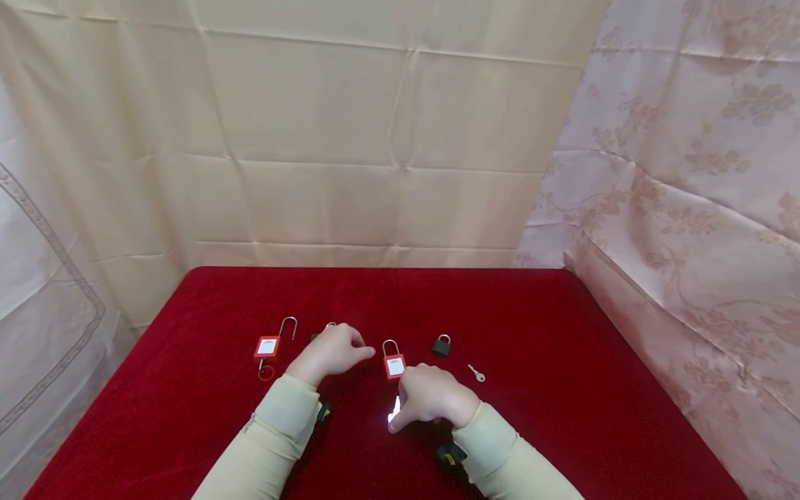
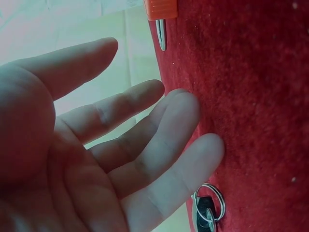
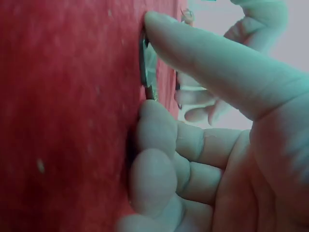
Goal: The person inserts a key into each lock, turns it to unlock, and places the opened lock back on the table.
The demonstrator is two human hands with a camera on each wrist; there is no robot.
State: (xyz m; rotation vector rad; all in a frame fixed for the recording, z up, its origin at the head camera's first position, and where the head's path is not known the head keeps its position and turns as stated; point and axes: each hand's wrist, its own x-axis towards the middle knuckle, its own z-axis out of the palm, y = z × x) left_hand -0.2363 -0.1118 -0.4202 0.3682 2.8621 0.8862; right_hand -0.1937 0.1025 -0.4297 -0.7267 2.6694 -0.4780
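My right hand (image 1: pixel 431 394) is low over the red cloth, thumb and index fingertip at opposite ends of a small flat shiny piece with a dark edge (image 3: pixel 150 65). Its exact kind I cannot tell. Just beyond that hand lies a red padlock (image 1: pixel 394 366) with a white label. My left hand (image 1: pixel 332 349) hovers with fingers loosely extended and nothing in them. Partly behind it is a dark padlock (image 1: pixel 314 337). In the left wrist view, a black piece with metal rings (image 2: pixel 207 212) lies past the little finger, and an orange-red padlock body (image 2: pixel 161 8) shows at the top.
At left lies another red padlock (image 1: pixel 267 346), its shackle raised, with a red ring (image 1: pixel 266 373) below. A small black padlock (image 1: pixel 441 346) and a silver key (image 1: pixel 477 373) lie right of centre. Curtains hang behind the red-covered table (image 1: pixel 562 417).
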